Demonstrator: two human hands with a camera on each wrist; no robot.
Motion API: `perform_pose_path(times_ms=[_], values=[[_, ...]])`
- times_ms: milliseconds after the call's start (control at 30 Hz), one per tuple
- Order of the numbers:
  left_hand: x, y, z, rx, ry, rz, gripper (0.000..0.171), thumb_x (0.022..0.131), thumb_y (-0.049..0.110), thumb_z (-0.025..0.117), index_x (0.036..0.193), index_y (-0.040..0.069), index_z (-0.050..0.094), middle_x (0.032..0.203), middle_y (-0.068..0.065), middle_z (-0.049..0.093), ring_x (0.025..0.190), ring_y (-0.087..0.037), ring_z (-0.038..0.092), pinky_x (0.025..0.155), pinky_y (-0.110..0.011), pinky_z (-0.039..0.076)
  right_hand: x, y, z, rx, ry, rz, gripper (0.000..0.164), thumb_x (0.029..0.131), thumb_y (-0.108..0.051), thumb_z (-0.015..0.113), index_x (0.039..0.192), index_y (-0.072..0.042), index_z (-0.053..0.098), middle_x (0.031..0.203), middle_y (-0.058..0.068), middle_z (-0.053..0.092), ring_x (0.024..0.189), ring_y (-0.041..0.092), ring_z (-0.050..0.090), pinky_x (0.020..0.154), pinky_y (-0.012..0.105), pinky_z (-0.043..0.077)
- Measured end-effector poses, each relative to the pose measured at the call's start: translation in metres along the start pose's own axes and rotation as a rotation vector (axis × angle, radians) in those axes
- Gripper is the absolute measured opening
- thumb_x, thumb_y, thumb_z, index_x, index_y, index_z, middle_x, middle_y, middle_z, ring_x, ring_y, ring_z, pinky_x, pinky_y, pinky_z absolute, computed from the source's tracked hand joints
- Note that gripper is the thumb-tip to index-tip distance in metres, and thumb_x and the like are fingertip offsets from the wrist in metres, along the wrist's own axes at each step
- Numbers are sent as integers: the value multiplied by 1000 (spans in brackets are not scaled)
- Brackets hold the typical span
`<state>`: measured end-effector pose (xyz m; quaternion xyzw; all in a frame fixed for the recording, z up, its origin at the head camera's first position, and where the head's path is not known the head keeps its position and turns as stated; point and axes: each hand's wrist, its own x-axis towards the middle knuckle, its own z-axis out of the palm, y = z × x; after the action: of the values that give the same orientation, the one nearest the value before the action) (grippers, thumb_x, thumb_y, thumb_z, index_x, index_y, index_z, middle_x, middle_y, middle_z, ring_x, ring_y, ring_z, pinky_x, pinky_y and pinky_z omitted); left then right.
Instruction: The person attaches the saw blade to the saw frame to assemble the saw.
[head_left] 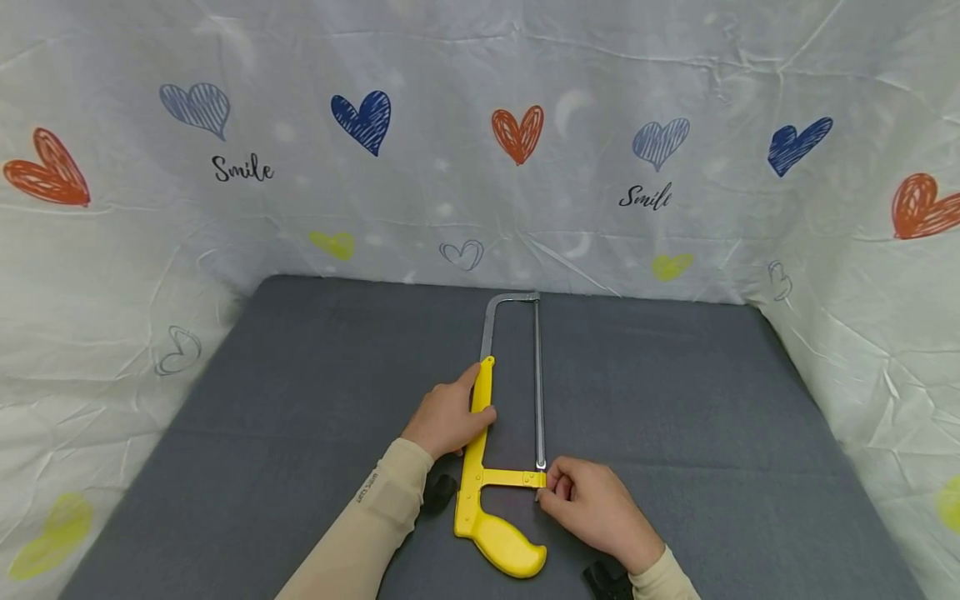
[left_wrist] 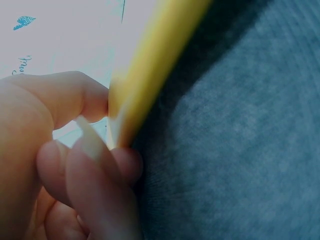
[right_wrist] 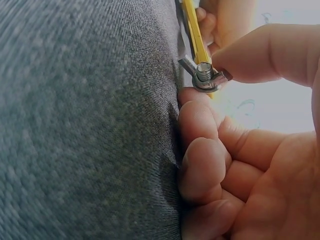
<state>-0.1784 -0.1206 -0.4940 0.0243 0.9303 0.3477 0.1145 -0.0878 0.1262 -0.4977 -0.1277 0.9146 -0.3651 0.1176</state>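
Note:
A hacksaw (head_left: 510, 546) with a yellow handle and silver front bow lies on the grey table, its handle towards me. Its narrow blade (head_left: 538, 383) runs along the right side. My left hand (head_left: 446, 417) holds the yellow frame bar between thumb and fingers; the left wrist view shows this bar (left_wrist: 155, 65) blurred. At the near end of the blade, my right hand (head_left: 596, 504) pinches the wing nut (right_wrist: 204, 86) on its threaded bolt. In the right wrist view the thumb (right_wrist: 270, 52) touches one wing, with the fingers curled just below.
Grey cloth covers the table (head_left: 322, 350). A pale curtain (head_left: 450, 192) printed with hearts and "Smile" hangs behind it and along both sides. Dark wrist devices show beside the left sleeve (head_left: 390, 492) and right sleeve (head_left: 663, 579).

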Motion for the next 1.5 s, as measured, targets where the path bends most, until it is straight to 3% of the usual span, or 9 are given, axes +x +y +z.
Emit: perform_pose_path(times_ms=[1500], values=[[-1,-1,0,3,10,36,85,96,27,66,172,14,32,60,-6,59,41,-19,56,44,-30,51,0,-2,1,-42,19,-27,12,92,-14,75,90,-23,68,67,-12,52,52,2,43,51,22,36]])
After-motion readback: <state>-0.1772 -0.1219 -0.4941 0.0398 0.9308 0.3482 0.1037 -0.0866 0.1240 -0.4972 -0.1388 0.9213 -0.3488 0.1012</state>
